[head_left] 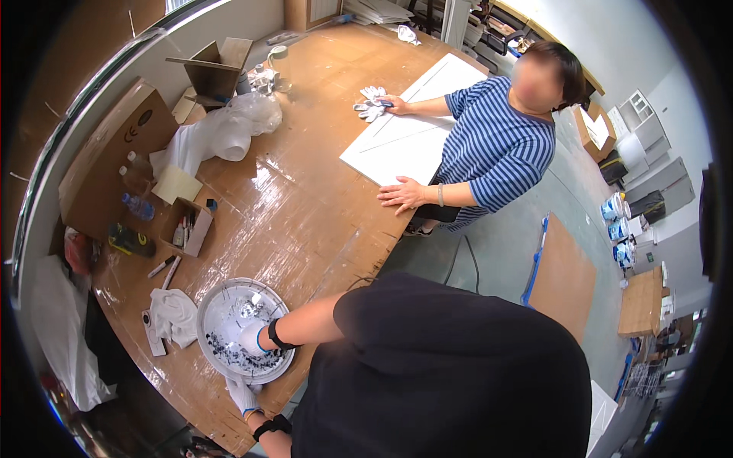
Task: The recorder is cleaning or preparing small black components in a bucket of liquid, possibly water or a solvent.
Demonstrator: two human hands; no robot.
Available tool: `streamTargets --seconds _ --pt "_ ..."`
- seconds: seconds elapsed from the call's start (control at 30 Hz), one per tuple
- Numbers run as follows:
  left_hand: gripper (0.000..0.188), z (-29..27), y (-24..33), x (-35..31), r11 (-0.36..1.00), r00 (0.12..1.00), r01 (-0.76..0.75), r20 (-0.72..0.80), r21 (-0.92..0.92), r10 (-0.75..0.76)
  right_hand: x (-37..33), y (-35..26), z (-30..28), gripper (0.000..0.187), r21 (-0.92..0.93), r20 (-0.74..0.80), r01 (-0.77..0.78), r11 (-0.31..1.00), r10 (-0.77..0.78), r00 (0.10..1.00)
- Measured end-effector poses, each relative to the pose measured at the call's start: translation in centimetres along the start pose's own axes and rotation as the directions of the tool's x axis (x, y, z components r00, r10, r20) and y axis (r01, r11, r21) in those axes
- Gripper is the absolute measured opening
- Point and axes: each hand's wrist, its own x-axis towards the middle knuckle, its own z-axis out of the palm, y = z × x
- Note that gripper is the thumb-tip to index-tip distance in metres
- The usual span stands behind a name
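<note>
While your gloved right hand [252,338] reaches down into the round dish [221,305] at the lower left of the frame, your gloved left hand [243,395] is at the dish's lower rim. You cannot tell whether the right grip is wide or narrow, or holding anything, as its fingers are hidden; how far the left one closes on the rim is unclear too. The dish sits on the brown table [305,214], dark bits [229,355] scattered inside it. Just left of it you have a crumpled white cloth [174,314], with an open box [200,235] above. Toward the upper right, a person in a striped top [496,137] rests one hand [403,195] by a white panel [397,153].
</note>
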Motion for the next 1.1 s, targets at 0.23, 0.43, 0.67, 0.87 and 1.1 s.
streamTargets --seconds 0.23,0.43,0.67,0.87,1.1 --pt "0.049 -1.1 -1.8 0.3 0.997 1.000 0.004 0.020 -0.072 -0.002 -1.2 -0.7 -1.5 0.026 -0.004 0.019 0.016 1.000 -0.016 1.000" --pt "0.050 -0.7 -1.3 1.0 0.994 1.000 0.009 0.029 -0.107 -0.006 -1.9 -1.0 -3.6 0.031 -0.018 0.107 -0.099 0.995 0.100 0.989" --pt "0.049 0.6 0.0 -0.1 0.998 0.999 0.035 0.009 -0.042 -0.034 -1.1 1.0 -2.3 0.024 -0.021 -0.045 0.057 0.998 -0.058 0.997" --pt "0.042 0.1 -4.2 -1.9 0.995 0.992 -0.038 -0.125 -0.095 0.026 -3.6 -0.6 -4.2 0.032 0.109 0.071 -0.071 0.992 0.063 0.995" --pt "0.036 2.7 -3.9 -0.7 0.990 0.962 -0.092 -0.246 0.103 0.115 -1.2 1.6 -6.0 0.036 -0.037 0.202 -0.112 0.993 0.117 0.972"
